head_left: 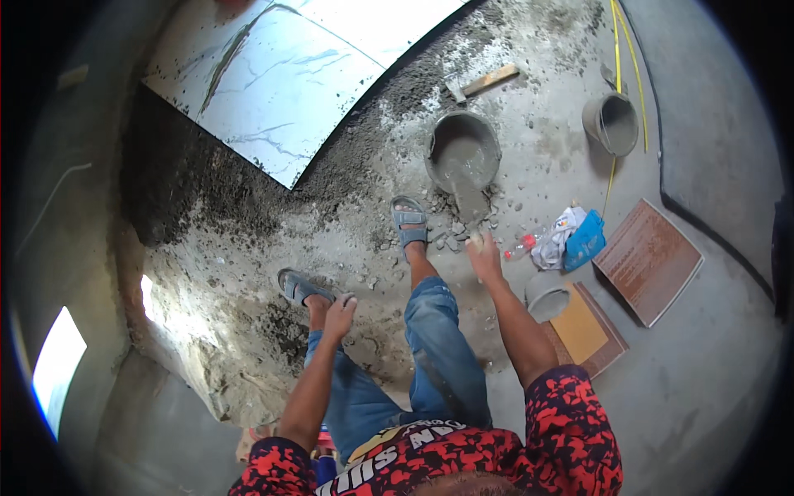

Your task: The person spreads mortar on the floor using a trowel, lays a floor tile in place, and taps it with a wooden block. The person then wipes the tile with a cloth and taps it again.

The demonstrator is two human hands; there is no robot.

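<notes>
My right hand (485, 258) is closed round the handle end of a mortar-coated trowel (470, 200). Its grey blade points away from me and reaches to the near rim of a black bucket (432, 157). Wet grey mortar (463, 161) lies inside that bucket, which appears tipped toward me. Beside my left knee, my left hand (340, 316) hangs with its fingers curled in and grey dust on the tips; nothing shows in it. Both my sandalled feet stand on the rough floor between the hands and the tiles.
White marbled tiles (289, 91) lie at the far left, edged by dark loose mortar (174, 182). A hammer (488, 80) rests beyond the bucket. To the right are a second bucket (593, 116), a plastic bottle (523, 245), a blue packet (585, 241), a grey container (546, 298) and brown tile boxes (649, 260).
</notes>
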